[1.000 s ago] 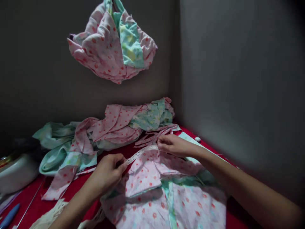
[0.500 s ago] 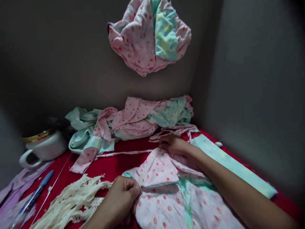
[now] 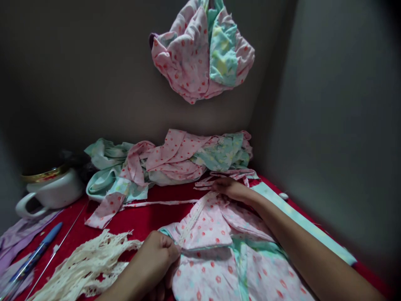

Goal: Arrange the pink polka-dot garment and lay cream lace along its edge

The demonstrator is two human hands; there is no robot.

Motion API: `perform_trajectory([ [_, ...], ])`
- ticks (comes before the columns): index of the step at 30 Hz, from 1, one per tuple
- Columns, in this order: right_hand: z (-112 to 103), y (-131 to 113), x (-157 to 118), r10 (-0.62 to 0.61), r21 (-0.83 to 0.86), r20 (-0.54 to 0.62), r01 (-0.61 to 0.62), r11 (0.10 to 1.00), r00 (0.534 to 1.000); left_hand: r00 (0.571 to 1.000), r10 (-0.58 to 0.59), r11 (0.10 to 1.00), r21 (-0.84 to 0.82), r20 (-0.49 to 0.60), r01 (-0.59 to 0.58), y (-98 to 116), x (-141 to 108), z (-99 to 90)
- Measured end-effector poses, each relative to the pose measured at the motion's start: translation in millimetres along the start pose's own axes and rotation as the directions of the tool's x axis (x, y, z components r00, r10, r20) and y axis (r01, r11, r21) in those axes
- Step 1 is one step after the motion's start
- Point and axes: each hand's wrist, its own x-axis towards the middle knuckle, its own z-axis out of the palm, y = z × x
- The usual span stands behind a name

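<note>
A pink garment piece (image 3: 216,267) with red dots and mint-green edging lies on the red cloth at the front. A narrow strip of white lace (image 3: 194,217) runs along the slanted edge of its upper flap. My left hand (image 3: 156,255) is closed on the lower left end of that laced edge. At the upper end my right hand (image 3: 230,189) pinches the fabric and lace, with the forearm crossing over the garment's right side. Both sets of fingertips are partly hidden. A heap of cream lace (image 3: 94,261) lies beside my left wrist.
Pink and green fabric pieces (image 3: 178,156) are piled against the back wall. A dotted cloth bag (image 3: 191,58) hangs above. At left are a white mug (image 3: 56,192), a blue pen (image 3: 39,253) and purple cloth (image 3: 19,238). A pale green strip (image 3: 303,221) lies at right.
The whole view has shifted slightly. Both hands keep their grip on the laced edge, and the flap between them lies much as before.
</note>
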Motion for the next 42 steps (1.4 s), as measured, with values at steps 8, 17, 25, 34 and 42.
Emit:
perform_trajectory([
  [8, -8.5, -5.8, -2.2, 0.092, 0.096, 0.018, -0.093, 0.991, 0.996, 1.0, 0.018, 0.999, 0.026, 0.001, -0.018, 1.0, -1.3, -0.1],
  [17, -23.6, -4.3, -4.2, 0.045, 0.079, 0.068, -0.05, 0.996, 0.997, 1.0, 0.016, 0.999, 0.048, -0.001, -0.016, 1.2, 1.0, -1.1],
  [25, -2.7, 2.1, 6.0, 0.085, 0.018, -0.038, -0.084, 0.996, 0.996, 1.0, -0.004, 0.995, 0.095, -0.017, 0.005, 4.0, 1.0, -0.7],
  [34, -2.9, 3.6, 7.2, -0.007, -0.028, -0.16, 0.002, 1.0, 0.987, 0.998, 0.021, 0.988, 0.156, -0.067, -0.01, 9.3, -9.9, -1.9],
  [42, 6.6, -0.4, 5.0, -0.004, -0.024, -0.278, -0.003, 1.0, 0.961, 0.974, 0.135, 0.882, 0.471, -0.183, -0.033, 1.6, -20.2, -10.9],
])
